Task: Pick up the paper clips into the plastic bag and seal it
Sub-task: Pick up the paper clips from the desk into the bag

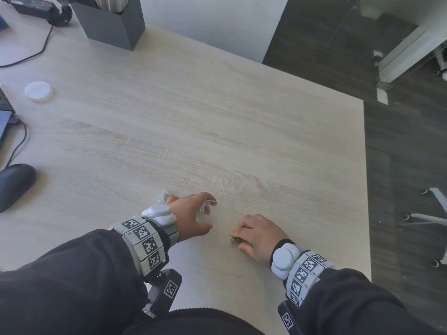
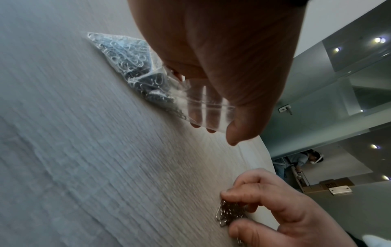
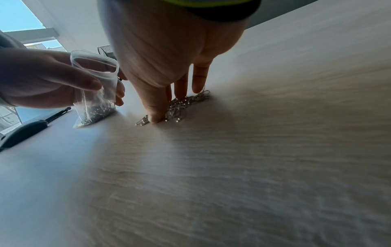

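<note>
A small clear plastic bag (image 1: 208, 210) (image 2: 135, 70) (image 3: 95, 93), partly filled with silver paper clips, rests its bottom on the wooden desk. My left hand (image 1: 193, 213) (image 2: 220, 93) (image 3: 48, 80) grips its upper part, with thumb and fingers holding the mouth open. A loose pile of paper clips (image 1: 234, 241) (image 2: 230, 213) (image 3: 182, 105) lies on the desk just right of the bag. My right hand (image 1: 256, 234) (image 2: 266, 205) (image 3: 169, 70) is down over that pile, thumb and fingertips pinching the clips against the desk.
The light wooden desk (image 1: 217, 131) ends at its right edge beside a dark floor. At far left lie a black mouse (image 1: 14, 184), a white round lid (image 1: 38, 91) and cables. A dark grey box (image 1: 111, 20) stands at the back.
</note>
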{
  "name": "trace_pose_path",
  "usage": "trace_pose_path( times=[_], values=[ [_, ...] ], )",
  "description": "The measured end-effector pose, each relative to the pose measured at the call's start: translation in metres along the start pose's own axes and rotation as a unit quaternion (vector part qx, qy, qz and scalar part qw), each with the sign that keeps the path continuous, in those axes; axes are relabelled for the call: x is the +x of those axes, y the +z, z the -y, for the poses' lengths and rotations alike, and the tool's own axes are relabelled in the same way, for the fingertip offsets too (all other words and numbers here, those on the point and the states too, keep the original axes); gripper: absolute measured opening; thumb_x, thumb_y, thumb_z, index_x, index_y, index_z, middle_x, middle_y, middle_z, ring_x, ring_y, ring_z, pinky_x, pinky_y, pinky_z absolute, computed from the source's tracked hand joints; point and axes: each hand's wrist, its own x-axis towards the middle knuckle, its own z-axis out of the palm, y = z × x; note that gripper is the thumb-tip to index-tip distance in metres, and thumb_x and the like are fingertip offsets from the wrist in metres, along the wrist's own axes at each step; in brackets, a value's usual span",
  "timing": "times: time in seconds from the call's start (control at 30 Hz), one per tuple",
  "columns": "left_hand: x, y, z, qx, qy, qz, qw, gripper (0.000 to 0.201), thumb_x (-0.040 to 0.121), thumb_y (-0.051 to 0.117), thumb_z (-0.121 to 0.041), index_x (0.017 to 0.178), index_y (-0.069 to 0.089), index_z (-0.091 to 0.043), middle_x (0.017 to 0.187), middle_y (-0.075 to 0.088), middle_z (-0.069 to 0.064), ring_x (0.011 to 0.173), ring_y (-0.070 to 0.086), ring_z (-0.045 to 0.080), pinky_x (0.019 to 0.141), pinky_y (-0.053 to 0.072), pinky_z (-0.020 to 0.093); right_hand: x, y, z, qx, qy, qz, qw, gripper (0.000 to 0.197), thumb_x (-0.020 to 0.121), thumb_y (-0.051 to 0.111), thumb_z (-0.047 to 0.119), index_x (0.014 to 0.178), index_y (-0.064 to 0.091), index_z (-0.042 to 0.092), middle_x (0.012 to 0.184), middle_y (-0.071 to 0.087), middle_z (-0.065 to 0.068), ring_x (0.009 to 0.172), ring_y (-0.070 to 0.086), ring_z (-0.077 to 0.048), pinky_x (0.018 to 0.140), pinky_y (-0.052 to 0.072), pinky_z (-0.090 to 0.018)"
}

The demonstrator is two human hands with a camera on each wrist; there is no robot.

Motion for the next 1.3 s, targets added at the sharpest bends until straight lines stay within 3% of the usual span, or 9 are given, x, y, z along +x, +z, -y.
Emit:
trace_pose_path(
  times=[0.2,0.27,0.33,0.5,0.63,0.77,0.97,1.17,1.3],
  values=[
    [-0.001,0.001,-0.001,0.006,0.004,0.001,1.0,0.055,0.062,0.05,-0.069,0.115,0.033,-0.066,0.105,0.059,-0.034,0.101,0.062,0.02,0.105,0.044,0.045,0.007,-0.001,-0.002,0.004,-0.005,-0.008,1.0,0.014,0.072,0.078,0.02,0.084,0.072,0.025,0.087,0.064,0.004,0.069,0.06,-0.026,0.056,0.055,-0.038],
    [-0.001,0.0,-0.001,0.006,0.005,0.001,1.0,0.054,0.062,0.05,-0.069,0.113,0.033,-0.066,0.104,0.059,-0.034,0.101,0.062,0.019,0.105,0.043,0.044,0.009,-0.006,-0.001,0.002,0.011,0.018,1.0,0.006,0.08,0.07,0.022,0.086,0.071,0.022,0.091,0.065,0.002,0.075,0.06,-0.029,0.062,0.055,-0.042],
    [-0.002,0.0,-0.003,0.004,0.008,0.002,1.0,0.053,0.061,0.049,-0.069,0.112,0.033,-0.066,0.104,0.059,-0.033,0.101,0.062,0.018,0.107,0.041,0.043,0.011,-0.011,0.0,0.008,0.043,0.058,0.997,0.012,0.088,0.06,0.023,0.092,0.071,0.02,0.099,0.065,0.001,0.087,0.059,-0.03,0.072,0.052,-0.039],
    [-0.001,-0.001,-0.003,0.005,0.011,0.006,1.0,0.058,0.061,0.049,-0.068,0.117,0.033,-0.063,0.105,0.059,-0.032,0.102,0.062,0.019,0.108,0.04,0.043,0.016,-0.02,-0.001,0.024,0.112,0.085,0.99,0.02,0.087,0.051,0.022,0.101,0.066,0.022,0.107,0.061,0.004,0.092,0.06,-0.024,0.074,0.049,-0.033],
    [-0.001,-0.001,-0.003,0.006,0.009,0.008,1.0,0.057,0.061,0.048,-0.069,0.116,0.033,-0.064,0.105,0.059,-0.033,0.101,0.061,0.02,0.107,0.042,0.044,0.018,-0.024,-0.001,0.056,0.178,0.089,0.978,0.011,0.082,0.055,0.021,0.09,0.061,0.022,0.094,0.056,0.008,0.09,0.058,-0.021,0.077,0.047,-0.03],
    [0.0,0.001,-0.004,0.004,0.011,0.009,1.0,0.059,0.061,0.049,-0.068,0.118,0.034,-0.063,0.106,0.059,-0.032,0.103,0.061,0.022,0.106,0.043,0.046,0.016,-0.029,0.002,0.141,0.211,0.016,0.967,0.012,0.077,0.061,0.018,0.075,0.058,0.028,0.079,0.054,0.012,0.079,0.054,-0.015,0.074,0.045,-0.028],
    [0.003,0.005,-0.002,0.004,0.013,0.001,1.0,0.061,0.06,0.05,-0.067,0.119,0.035,-0.06,0.106,0.059,-0.029,0.102,0.061,0.023,0.104,0.044,0.046,0.037,-0.044,0.037,0.211,0.143,-0.098,0.962,0.006,0.078,0.067,0.015,0.081,0.068,0.02,0.077,0.055,0.013,0.069,0.051,-0.004,0.068,0.044,-0.02],
    [0.002,-0.001,-0.01,0.018,0.018,-0.012,1.0,0.043,0.071,0.058,-0.054,0.112,0.044,-0.049,0.1,0.061,-0.021,0.101,0.06,0.016,0.106,0.04,0.04,0.059,-0.047,0.061,0.191,0.058,-0.08,0.977,0.006,0.082,0.066,0.022,0.086,0.069,0.026,0.078,0.048,0.016,0.071,0.048,-0.005,0.067,0.04,-0.022],
    [0.005,0.0,-0.007,0.026,0.012,0.003,1.0,0.055,0.068,0.057,-0.063,0.119,0.038,-0.058,0.1,0.055,-0.033,0.106,0.058,0.02,0.105,0.043,0.043,0.046,-0.054,0.045,0.199,0.084,-0.103,0.971,0.012,0.087,0.067,0.023,0.098,0.071,0.025,0.088,0.056,0.013,0.072,0.051,-0.002,0.072,0.045,-0.02]
  ],
)
